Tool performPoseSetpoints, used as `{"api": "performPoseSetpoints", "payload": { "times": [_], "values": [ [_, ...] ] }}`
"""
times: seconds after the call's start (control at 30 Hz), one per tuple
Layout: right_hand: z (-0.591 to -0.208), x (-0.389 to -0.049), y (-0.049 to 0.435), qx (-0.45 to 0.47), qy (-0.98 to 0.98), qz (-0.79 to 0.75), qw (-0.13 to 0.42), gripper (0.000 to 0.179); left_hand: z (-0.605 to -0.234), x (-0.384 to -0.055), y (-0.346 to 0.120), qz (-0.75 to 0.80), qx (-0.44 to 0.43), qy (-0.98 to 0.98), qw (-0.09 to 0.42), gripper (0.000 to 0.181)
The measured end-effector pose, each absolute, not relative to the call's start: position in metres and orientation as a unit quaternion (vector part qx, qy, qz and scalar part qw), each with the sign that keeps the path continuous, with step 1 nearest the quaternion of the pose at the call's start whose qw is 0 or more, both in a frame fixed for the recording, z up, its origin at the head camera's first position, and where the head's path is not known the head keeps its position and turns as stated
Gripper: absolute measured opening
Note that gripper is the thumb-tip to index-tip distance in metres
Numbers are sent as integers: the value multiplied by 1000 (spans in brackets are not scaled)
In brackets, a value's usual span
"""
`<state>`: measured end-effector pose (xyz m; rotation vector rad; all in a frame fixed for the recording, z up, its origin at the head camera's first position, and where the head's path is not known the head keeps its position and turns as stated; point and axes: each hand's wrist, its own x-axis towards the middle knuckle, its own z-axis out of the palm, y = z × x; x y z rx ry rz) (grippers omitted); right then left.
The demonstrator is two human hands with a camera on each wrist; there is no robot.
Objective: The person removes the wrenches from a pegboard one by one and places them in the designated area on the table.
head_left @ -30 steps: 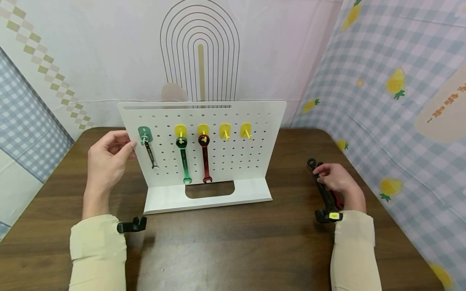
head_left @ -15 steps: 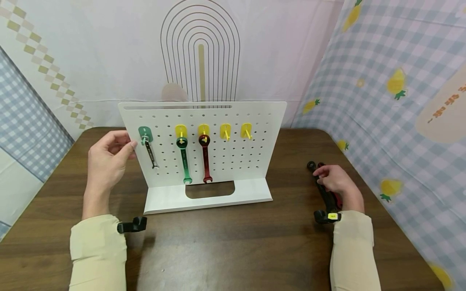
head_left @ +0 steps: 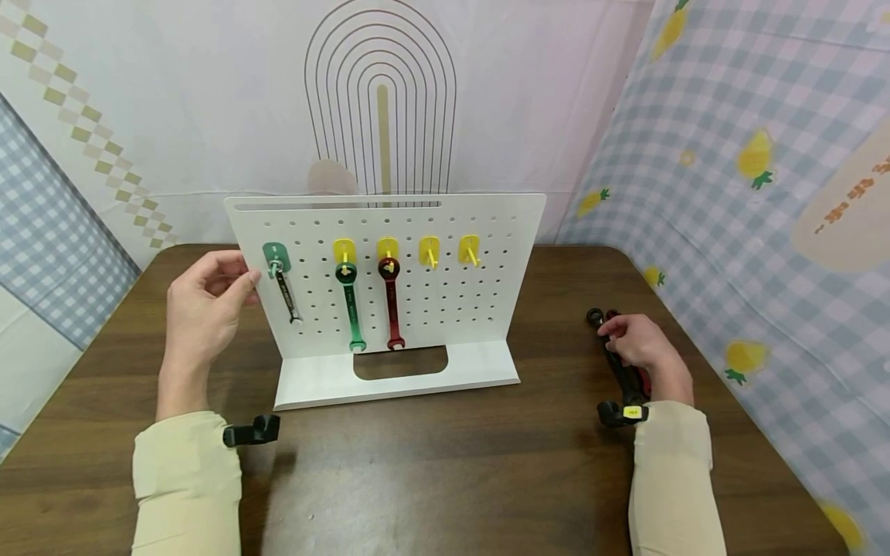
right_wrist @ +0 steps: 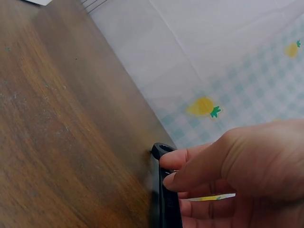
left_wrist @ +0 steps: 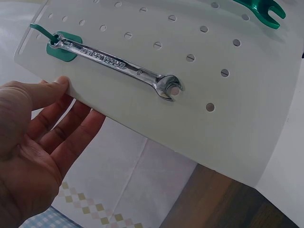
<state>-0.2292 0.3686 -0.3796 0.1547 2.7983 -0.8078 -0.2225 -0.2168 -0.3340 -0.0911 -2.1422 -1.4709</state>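
My left hand [head_left: 205,305] pinches the left edge of a white pegboard stand [left_wrist: 133,109], thumb on the front face and the other fingers behind. Near that thumb, a small chrome wrench [left_wrist: 111,61] hangs from a green hook [left_wrist: 66,51]. A green wrench [head_left: 351,309] and a dark red wrench [head_left: 392,309] hang from yellow hooks farther right. At the right of the table, my right hand [head_left: 643,340] pinches a black wrench [right_wrist: 168,204] near its ring end between thumb and fingers. Another red wrench [head_left: 645,380] shows beside it, mostly hidden by hand and wrist.
Two more yellow hooks [head_left: 430,252] on the board's right half carry nothing. The stand's base [head_left: 313,382] rests on the brown wooden table [head_left: 431,463]. Printed cloth [head_left: 695,193] rises behind and along the right edge of the table.
My right hand and wrist have shifted very slightly left, and the black wrench's ring end sits a touch lower. The left hand and the pegboard have stayed put.
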Motion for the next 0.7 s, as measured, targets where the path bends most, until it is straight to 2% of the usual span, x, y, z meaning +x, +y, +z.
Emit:
{"api": "performPoseSetpoints", "payload": {
  "times": [0.27, 0.47, 0.7],
  "values": [
    [-379, -230, 368, 63, 957, -259, 115, 32, -335, -223, -218, -545, -31, -794, 266, 25],
    [-367, -226, 365, 52, 967, -238, 67, 29, -335, -222, -217, -541, -33, -796, 268, 25],
    [-342, -222, 349, 9, 955, -294, 22, 23, -333, -221, -216, -540, -33, -797, 270, 24]
  ]
}}
